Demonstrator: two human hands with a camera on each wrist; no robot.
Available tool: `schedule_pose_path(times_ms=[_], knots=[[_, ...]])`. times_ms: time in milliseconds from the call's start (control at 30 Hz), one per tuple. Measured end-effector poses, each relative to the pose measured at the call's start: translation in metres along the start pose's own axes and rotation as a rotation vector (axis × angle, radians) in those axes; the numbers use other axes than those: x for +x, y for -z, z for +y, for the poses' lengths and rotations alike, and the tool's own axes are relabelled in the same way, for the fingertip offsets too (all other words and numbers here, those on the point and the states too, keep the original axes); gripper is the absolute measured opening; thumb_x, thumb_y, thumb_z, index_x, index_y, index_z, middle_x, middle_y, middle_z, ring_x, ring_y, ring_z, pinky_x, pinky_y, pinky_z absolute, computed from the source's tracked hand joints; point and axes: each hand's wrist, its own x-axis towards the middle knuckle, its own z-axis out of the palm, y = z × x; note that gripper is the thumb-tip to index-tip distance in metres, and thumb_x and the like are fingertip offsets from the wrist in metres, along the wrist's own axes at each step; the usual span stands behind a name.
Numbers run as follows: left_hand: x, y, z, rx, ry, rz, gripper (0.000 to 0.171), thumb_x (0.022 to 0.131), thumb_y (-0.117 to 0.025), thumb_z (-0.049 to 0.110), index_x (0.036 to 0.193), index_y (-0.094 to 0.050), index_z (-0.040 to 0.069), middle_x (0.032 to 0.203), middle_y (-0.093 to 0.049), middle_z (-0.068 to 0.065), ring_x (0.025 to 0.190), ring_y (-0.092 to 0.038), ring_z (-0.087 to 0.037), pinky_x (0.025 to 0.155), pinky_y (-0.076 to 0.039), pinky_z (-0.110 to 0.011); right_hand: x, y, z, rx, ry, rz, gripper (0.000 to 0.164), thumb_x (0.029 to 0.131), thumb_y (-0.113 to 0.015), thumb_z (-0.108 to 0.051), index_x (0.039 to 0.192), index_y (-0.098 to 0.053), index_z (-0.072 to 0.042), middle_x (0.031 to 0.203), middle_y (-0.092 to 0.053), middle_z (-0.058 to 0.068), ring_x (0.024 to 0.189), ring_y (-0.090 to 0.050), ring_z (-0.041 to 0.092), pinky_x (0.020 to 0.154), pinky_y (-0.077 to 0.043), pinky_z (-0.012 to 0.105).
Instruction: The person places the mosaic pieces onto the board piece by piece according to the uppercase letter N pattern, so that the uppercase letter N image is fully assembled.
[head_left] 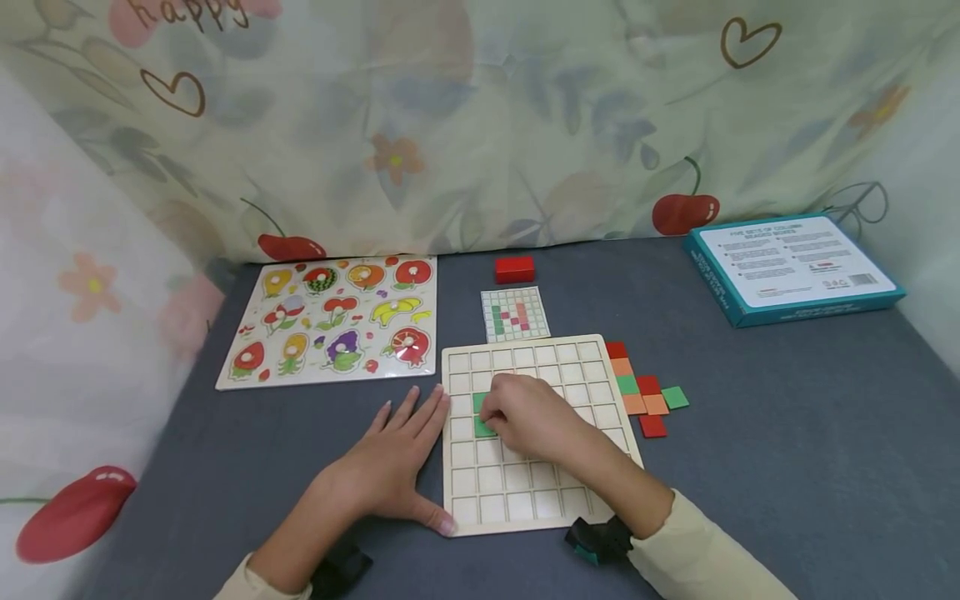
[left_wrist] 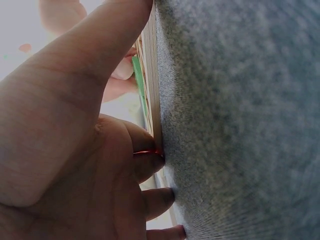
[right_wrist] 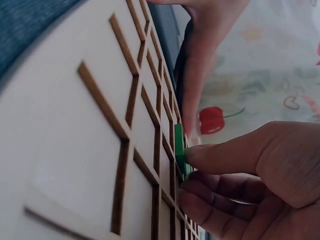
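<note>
A wooden grid board [head_left: 491,482] lies on the dark table, with green square tiles [head_left: 480,402] in its left part. Over them, my right hand [head_left: 534,417] has its fingers curled. In the right wrist view, thumb and fingertips pinch a green tile [right_wrist: 179,145] at the board's surface. My left hand [head_left: 393,471] lies spread along the board's left edge, its thumb at the near left corner. The left wrist view shows those fingertips on the table beside the board's edge [left_wrist: 151,75]. My right hand hides some of the grid squares.
Loose red, orange and green tiles [head_left: 652,426] lie along the board's right side. Behind the board are a pattern card [head_left: 532,325] and a red block [head_left: 514,269]. A fruit puzzle board [head_left: 352,337] lies back left, a teal box [head_left: 798,267] back right.
</note>
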Motion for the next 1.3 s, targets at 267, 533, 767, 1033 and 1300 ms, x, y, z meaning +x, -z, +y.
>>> schedule_pose_path(times_ms=[267, 533, 767, 1033, 1300], knots=[[-0.002, 0.0, -0.001, -0.006, -0.002, 0.003, 0.142, 0.059, -0.072, 0.084, 0.162, -0.01, 0.011, 0.168, -0.004, -0.005, 0.152, 0.002, -0.034, 0.116, -0.004, -0.062, -0.004, -0.002, 0.001, 0.014, 0.042, 0.013, 0.016, 0.081, -0.075, 0.005, 0.078, -0.077, -0.01, 0.077, -0.066, -0.003, 0.074, -0.061, 0.011, 0.069, -0.053, 0.028], [-0.003, -0.003, -0.005, -0.025, -0.011, 0.007, 0.142, 0.059, -0.071, 0.085, 0.162, -0.008, 0.011, 0.168, -0.003, -0.006, 0.152, 0.003, -0.034, 0.116, -0.004, -0.062, -0.002, -0.007, 0.005, 0.047, 0.043, 0.011, 0.017, 0.081, -0.076, 0.004, 0.074, -0.072, -0.012, 0.072, -0.063, -0.007, 0.067, -0.056, 0.007, 0.064, -0.049, 0.025], [-0.004, -0.004, -0.003, -0.033, -0.006, 0.009, 0.141, 0.059, -0.071, 0.085, 0.162, -0.009, 0.011, 0.168, -0.004, -0.005, 0.152, 0.003, -0.034, 0.116, -0.004, -0.062, -0.008, -0.002, 0.007, 0.056, 0.02, -0.019, 0.012, 0.086, -0.075, -0.002, 0.082, -0.075, -0.013, 0.079, -0.065, -0.008, 0.072, -0.058, 0.008, 0.07, -0.051, 0.028], [-0.001, -0.003, -0.002, -0.012, -0.028, 0.011, 0.142, 0.059, -0.07, 0.086, 0.162, -0.008, 0.011, 0.168, -0.002, -0.005, 0.152, 0.003, -0.034, 0.116, -0.003, -0.062, -0.05, 0.04, 0.043, 0.054, -0.068, -0.013, 0.012, 0.09, -0.072, -0.002, 0.095, -0.076, -0.011, 0.087, -0.064, -0.008, 0.078, -0.056, 0.009, 0.072, -0.051, 0.03], [0.001, -0.001, -0.002, -0.008, -0.018, -0.006, 0.142, 0.059, -0.07, 0.087, 0.162, -0.006, 0.013, 0.168, -0.001, -0.004, 0.152, 0.005, -0.032, 0.117, -0.003, -0.061, -0.103, 0.091, 0.1, -0.11, -0.278, -0.037, 0.019, 0.085, -0.08, -0.007, 0.103, -0.075, -0.007, 0.094, -0.062, 0.001, 0.08, -0.054, 0.018, 0.067, -0.048, 0.036]])
